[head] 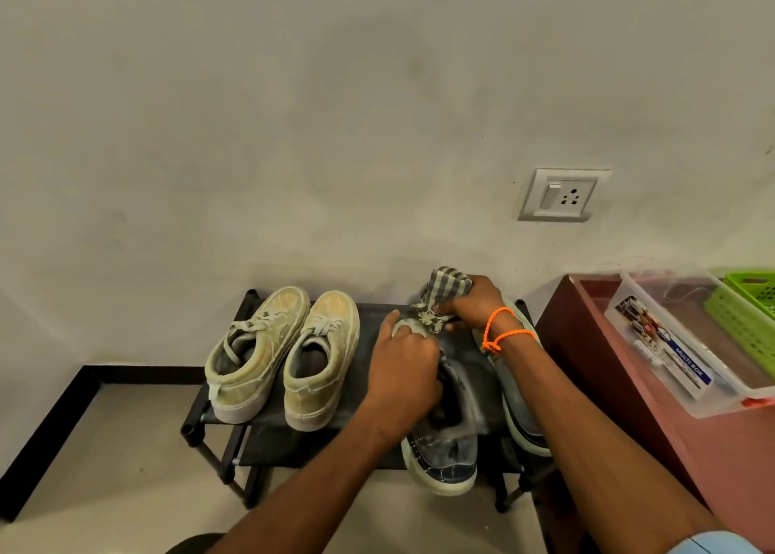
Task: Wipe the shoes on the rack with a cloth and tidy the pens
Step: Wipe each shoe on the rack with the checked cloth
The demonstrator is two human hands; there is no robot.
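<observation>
Rack: a low black metal-framed shoe rack (218,417) stands against the pale wall.
Left pair: two beige canvas lace-up sneakers (289,356) sit side by side on the top shelf's left half.
Right pair: a grey slip-on shoe with a white sole (448,448) overhangs the front edge; its mate (522,407) lies beside it, under the right forearm.
Left hand (404,369): curled over the grey shoe, gripping its upper.
Right hand (472,304): fingers bunched around a grey-and-white checked cloth (444,289), which rests on the shoe's toe.
Side table: a clear plastic box (692,344) and a green basket (746,314) rest on a reddish tabletop (713,448).
</observation>
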